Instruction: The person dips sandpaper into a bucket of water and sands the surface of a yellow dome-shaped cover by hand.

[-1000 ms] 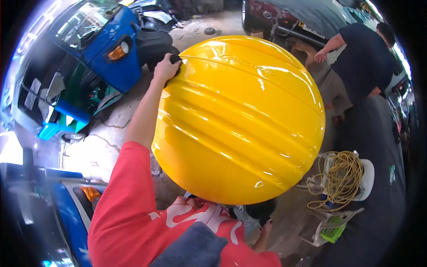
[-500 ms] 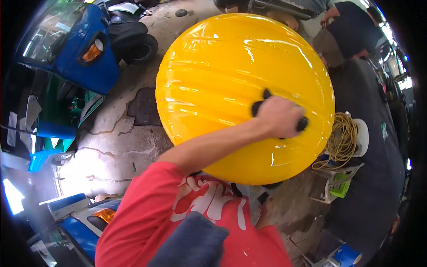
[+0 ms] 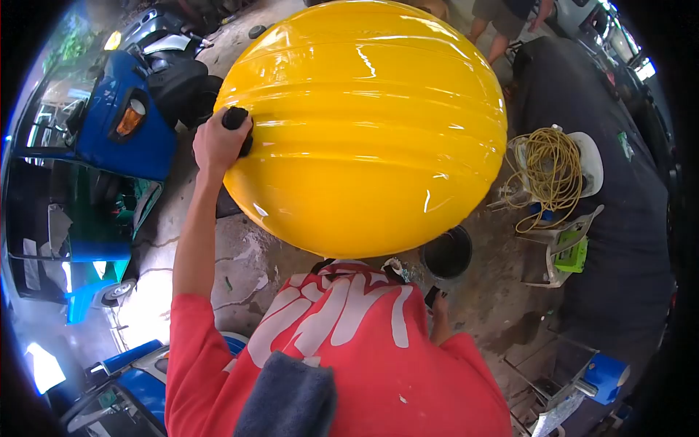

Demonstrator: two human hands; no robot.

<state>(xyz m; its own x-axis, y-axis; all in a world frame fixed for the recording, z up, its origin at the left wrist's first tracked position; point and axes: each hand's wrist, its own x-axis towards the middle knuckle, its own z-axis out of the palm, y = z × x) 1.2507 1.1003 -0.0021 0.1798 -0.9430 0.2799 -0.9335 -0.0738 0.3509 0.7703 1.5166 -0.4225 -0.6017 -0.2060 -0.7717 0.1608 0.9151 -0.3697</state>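
A large, glossy yellow panel (image 3: 364,146) with rounded edges and long ridges fills the middle of the view. At its left edge, my left hand (image 3: 217,144) is closed around a black hand-held tool (image 3: 237,120), pressed close to the yellow surface; the tool's exact kind does not show. Low by my right side, below the panel, my right hand (image 3: 440,302) appears closed beside a small dark object (image 3: 432,295) that I cannot identify. Most of its fingers are hidden. A dark grey cloth (image 3: 287,397) lies over the front of my red shirt.
Below the panel's right side stands a black bucket (image 3: 446,251). A coiled yellow hose or cord (image 3: 551,171) hangs on a white chair (image 3: 588,164), near a bright green item (image 3: 572,252). Blue vehicle bodywork (image 3: 135,131) stands left. Another person's legs (image 3: 499,33) show at the back.
My left hand has carried the black tool from the panel's right-hand part to its left edge. The camera view has shifted, bringing the bucket into sight and leaving the other person higher in the picture.
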